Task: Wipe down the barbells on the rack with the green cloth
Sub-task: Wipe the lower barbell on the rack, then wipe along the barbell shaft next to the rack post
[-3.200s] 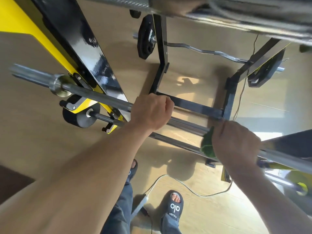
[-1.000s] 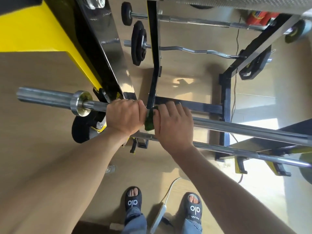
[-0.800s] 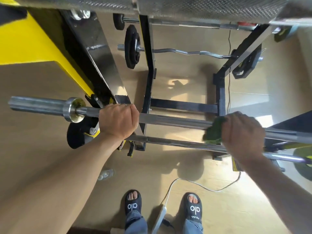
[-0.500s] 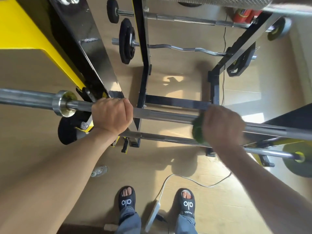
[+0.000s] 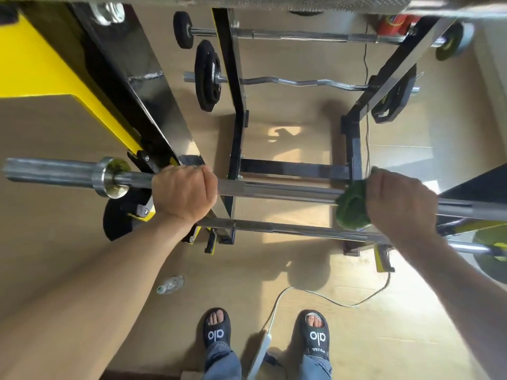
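Note:
A long steel barbell (image 5: 279,190) runs left to right across the black and yellow rack (image 5: 153,111). My left hand (image 5: 183,193) is wrapped around the bar just right of its collar. My right hand (image 5: 402,200) grips the bar further right, pressing the green cloth (image 5: 352,208) around the shaft; the cloth bunches out at the hand's left side. A second straight bar (image 5: 288,229) lies lower on the rack, just below the first.
A curl bar with black plates (image 5: 299,83) and another loaded bar (image 5: 301,35) rest on the black stand (image 5: 236,105) beyond. On the wooden floor lie a plastic bottle (image 5: 170,284) and a white cable with power strip (image 5: 260,352) between my sandalled feet.
My right hand slid the green cloth along the bar: from beside my left hand out to the right, slightly back left, then right again. My left hand kept its grip.

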`<state>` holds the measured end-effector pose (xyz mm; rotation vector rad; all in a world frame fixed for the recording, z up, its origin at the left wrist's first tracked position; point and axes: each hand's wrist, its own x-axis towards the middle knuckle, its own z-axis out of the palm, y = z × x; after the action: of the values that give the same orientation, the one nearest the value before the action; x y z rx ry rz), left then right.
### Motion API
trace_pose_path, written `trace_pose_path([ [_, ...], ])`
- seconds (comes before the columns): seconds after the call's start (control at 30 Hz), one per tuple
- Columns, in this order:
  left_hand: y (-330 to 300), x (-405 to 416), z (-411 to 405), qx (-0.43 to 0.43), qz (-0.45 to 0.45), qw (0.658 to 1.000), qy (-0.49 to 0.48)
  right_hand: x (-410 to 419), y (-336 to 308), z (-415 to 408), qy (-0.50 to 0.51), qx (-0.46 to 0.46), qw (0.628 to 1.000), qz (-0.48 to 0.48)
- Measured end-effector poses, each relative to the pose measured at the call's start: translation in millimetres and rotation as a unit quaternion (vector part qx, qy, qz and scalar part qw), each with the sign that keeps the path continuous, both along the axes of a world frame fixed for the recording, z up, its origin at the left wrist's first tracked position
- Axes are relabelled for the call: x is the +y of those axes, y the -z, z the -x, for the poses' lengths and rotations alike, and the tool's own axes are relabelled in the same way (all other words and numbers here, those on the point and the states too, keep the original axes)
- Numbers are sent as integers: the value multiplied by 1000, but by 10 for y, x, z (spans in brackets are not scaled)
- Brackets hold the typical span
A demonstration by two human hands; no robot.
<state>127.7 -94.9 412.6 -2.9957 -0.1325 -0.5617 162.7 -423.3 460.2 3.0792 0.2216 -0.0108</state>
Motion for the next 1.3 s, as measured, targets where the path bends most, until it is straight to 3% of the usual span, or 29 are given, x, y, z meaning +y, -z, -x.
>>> trace_pose_path([
  [0.13,10,-26,-1,-28,-12,1000,4,81,57,-23,80,-37,996,-27],
  [0.27,11,-11,7,-32,-6,999,-5,944,66,75,18,-36,997,-58],
  [0.43,-59,-8,16,29,-32,999,13,2035,88,94,-56,14,992,-108],
  [0.57,-102,24,33,62,-4,998,24,1814,129,118,-111,-27,989,-90],
  [0.7,-252,224,157,109,40,987,111,1241,113,163,-101,-66,991,-54],
  [0.8,-528,479,249,50,113,986,110,1180,113,178,-4,-75,993,-90],
  [0.9,-748,779,331,-41,208,977,23,1801,122,206,-36,-75,995,-52],
  [0.97,-707,978,340,-51,182,980,-59,2239,101,226,-68,-46,995,-57],
  [1.07,-444,1117,222,7,142,980,-138,2540,124,189,-89,-11,994,-70],
  [1.17,-361,1151,163,72,112,988,-79,2448,148,175,-125,-18,989,-74],
  [1.3,-432,1206,189,64,117,991,-27,1937,125,225,-127,-88,984,-90],
])
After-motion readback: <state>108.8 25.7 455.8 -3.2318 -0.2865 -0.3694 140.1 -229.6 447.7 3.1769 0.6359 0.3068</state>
